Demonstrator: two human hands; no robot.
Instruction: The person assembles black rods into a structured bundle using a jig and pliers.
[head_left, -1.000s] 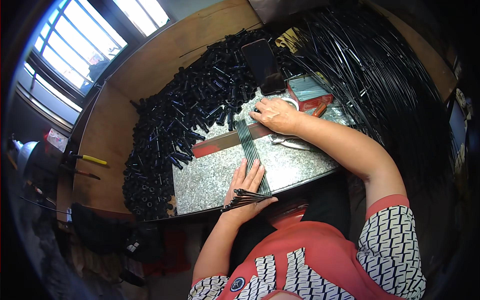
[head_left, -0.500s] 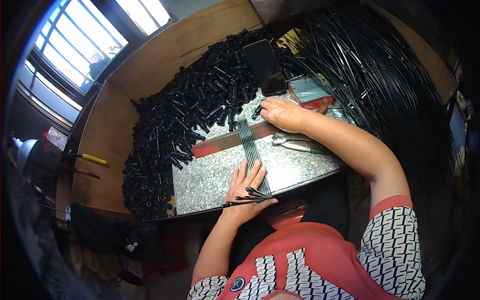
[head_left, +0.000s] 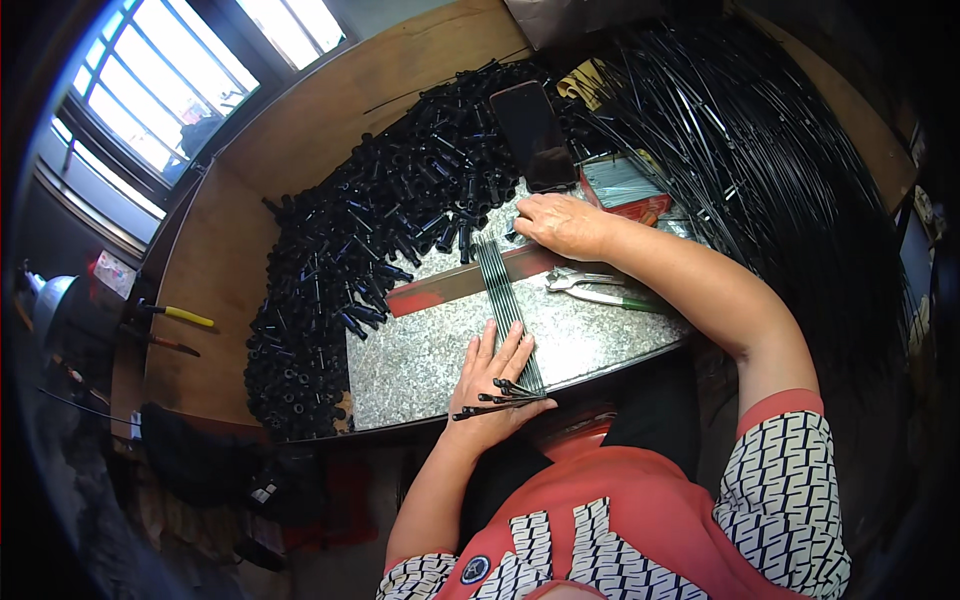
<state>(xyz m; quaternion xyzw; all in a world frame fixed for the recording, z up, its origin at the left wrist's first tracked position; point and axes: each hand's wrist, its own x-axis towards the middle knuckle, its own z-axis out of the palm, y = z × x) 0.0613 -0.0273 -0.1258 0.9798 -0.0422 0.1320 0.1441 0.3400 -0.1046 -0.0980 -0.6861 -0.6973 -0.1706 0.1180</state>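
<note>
My left hand [head_left: 490,385] lies flat, its fingers stretched out over the near end of a row of thin dark wires [head_left: 497,278]. The wires lie side by side and cross a reddish-brown bar [head_left: 440,287]. Several black knobbed ends [head_left: 508,394] stick out over the back of this hand, toward the left. Farther off, my right hand [head_left: 562,224] is closed with its fingers curled down to the grey speckled board [head_left: 420,365]. A small dark piece shows at its fingertips, but what the fingers hold is hidden. Just below that hand lie pliers [head_left: 585,284] with green handles.
A big heap of short black tubes [head_left: 340,230] spreads behind and left of the board. Long black wires [head_left: 740,150] pile up at right. A phone [head_left: 532,135] leans at the back, beside a red tray [head_left: 640,207] of thin pieces. A yellow-handled tool [head_left: 185,316] hangs at far left.
My right hand has shifted slightly left and nearer, and less of the small dark piece shows at its fingertips. My left hand stays on the wires; their knobbed ends have moved a little.
</note>
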